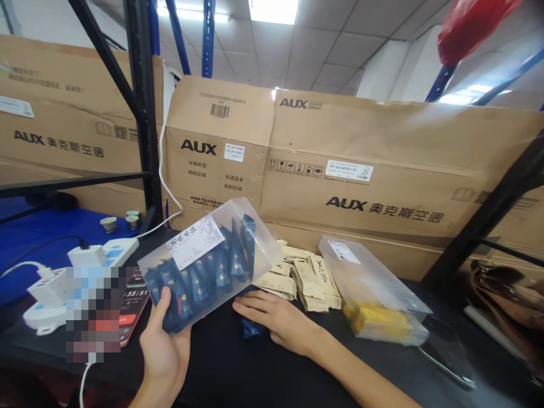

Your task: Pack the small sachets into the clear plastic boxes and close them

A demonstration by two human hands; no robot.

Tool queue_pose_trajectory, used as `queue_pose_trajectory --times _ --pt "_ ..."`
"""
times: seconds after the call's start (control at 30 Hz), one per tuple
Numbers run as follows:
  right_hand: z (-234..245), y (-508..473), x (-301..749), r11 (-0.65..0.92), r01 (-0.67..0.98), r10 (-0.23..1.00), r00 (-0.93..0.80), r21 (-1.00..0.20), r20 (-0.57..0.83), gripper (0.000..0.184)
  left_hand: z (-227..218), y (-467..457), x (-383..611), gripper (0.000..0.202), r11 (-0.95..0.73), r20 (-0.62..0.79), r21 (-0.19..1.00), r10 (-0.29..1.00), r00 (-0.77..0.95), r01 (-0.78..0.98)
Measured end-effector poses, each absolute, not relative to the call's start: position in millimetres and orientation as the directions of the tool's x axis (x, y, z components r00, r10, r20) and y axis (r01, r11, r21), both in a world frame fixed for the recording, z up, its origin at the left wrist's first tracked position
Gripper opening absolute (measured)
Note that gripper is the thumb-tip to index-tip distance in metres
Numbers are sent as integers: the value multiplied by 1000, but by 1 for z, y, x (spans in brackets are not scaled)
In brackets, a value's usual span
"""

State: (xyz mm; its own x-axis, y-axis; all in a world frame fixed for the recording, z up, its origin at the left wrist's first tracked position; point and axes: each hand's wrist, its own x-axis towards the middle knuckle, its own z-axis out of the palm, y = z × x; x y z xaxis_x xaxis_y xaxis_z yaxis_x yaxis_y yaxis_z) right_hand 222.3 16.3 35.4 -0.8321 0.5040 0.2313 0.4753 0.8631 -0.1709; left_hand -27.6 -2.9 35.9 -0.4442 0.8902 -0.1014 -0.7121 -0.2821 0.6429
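Over the black desk, my left hand pinches a frosted pouch of blue packets. On the desk itself, my right hand covers another blue packet; whether its grip closes, I can't tell. AUX cartons line the desk's back, below ceiling lights.

The packets are navy (gold-marked), the sachets cream, the tabletop black.

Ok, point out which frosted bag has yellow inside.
The frosted bag right of the tan packets; the other bag, held in the left hand, contains blue packets.
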Motion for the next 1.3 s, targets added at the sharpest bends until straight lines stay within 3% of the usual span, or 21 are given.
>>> queue_pose_trajectory --times 0.1,0.2,0.37,0.47,0.57,0.63,0.7,0.77,0.9,1.03,1.13,1.2,1.3 --pt "36 18 225 837 447 534 -792 -315 296 85 34 -2 -29 39 -268 -126 626 892 -434 -732" --pt "37 16 227 790 441 596 -718 -427 360 56 33 -2 -31 40 -268 -135 610 892 -431 -745" --pt "39 4 216 643 577 759 -568 -504 318 13 38 -3 -28 34 -270 -153 608 883 -444 -747" --pt "41 -1 208 626 626 776 -557 -465 295 19 42 -4 -26 33 -282 -163 604 872 -461 -746" --pt "45 -4 206 560 754 828 -509 -344 234 50 42 -3 -25 37 -278 -176 604 868 -465 -747" --pt "48 -5 206 466 841 884 -429 -275 187 59 40 -2 -26 39 -268 -181 610 869 -460 -746" --pt "48 -6 207 391 878 920 -361 -277 154 56 37 -1 -26 40 -264 -180 617 870 -460 -741" --pt "47 -5 208 355 859 935 -316 -369 164 59 35 -1 -27 41 -270 -172 624 868 -466 -733" --pt "40 4 214 351 650 929 -149 -674 340 75 33 -2 -28 43 -275 -155 636 870 -468 -721" --pt "42 20 221 369 205 908 128 -906 399 62 34 -1 -27 41 -244 -190 625 874 -447 -742" --pt "59 24 224 346 -121 903 311 -930 296 67 33 -1 -26 38 -210 -212 614 885 -415 -761" --pt "78 22 225 353 -277 905 343 -894 252 72 32 -2 -25 39 -175 -221 611 899 -378 -772" --pt "109 17 229 394 -332 909 279 -857 309 71 31 -3 -25 42 -128 -227 619 915 -332 -775"
